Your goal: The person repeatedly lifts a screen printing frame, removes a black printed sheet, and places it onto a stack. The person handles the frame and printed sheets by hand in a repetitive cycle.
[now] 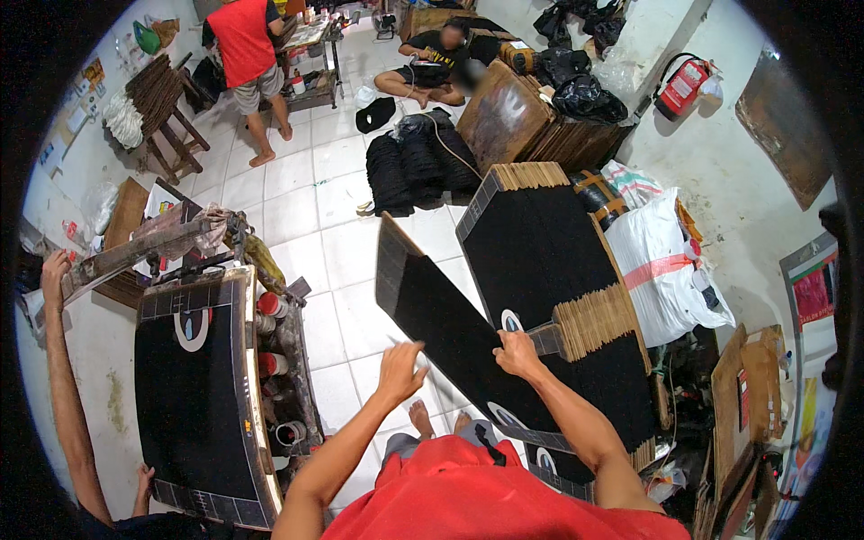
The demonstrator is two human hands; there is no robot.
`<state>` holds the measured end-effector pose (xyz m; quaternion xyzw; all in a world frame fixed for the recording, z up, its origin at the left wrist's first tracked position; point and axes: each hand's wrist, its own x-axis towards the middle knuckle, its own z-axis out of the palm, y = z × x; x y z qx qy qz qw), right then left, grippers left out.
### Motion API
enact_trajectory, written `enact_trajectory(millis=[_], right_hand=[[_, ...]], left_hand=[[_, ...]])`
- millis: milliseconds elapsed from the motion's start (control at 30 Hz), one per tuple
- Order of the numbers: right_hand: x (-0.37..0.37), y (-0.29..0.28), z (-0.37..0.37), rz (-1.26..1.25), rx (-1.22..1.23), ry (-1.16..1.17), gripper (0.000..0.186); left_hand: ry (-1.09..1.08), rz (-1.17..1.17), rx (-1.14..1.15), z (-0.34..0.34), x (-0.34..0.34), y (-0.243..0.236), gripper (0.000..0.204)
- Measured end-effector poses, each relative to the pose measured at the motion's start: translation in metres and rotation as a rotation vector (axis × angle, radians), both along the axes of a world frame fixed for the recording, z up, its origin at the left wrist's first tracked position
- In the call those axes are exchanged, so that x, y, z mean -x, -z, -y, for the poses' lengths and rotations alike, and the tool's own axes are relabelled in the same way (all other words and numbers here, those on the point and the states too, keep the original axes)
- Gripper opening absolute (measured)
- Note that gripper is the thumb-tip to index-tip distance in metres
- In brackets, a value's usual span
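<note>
My right hand [517,354] is closed on the upper right edge of a long board covered in black cloth [441,315]. This board tilts in front of me, its bare grey end pointing up and away, and a pale oval print [506,414] shows near its close end. My left hand [400,373] hovers beside the board's left edge, fingers apart and holding nothing. To the right lies a tall stack of similar black-cloth boards [531,243], their brown edges fanned out. Another printed cloth piece [544,463] is partly hidden under my right forearm.
At left, a co-worker's hand [56,274] grips a frame bar [135,256] above a printing table with a black-cloth board [184,396]. Red-and-white pots [272,364] sit on its shelf. Black cloth piles [418,162], white sacks [666,270] and two more people [247,45] are beyond.
</note>
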<state>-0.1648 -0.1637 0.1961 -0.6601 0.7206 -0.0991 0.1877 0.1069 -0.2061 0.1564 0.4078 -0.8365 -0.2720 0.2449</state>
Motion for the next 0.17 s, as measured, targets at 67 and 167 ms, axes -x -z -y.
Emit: enact_trajectory(millis=[67, 167], right_hand=[[0.009, 0.013, 0.005, 0.015, 0.011, 0.058, 0.02], [0.024, 0.026, 0.018, -0.016, -0.067, 0.108, 0.02]], left_hand=[[-0.06, 0.149, -0.173, -0.03, -0.034, 0.044, 0.046], [-0.106, 0.293, -0.352, -0.061, -0.068, 0.1, 0.052]])
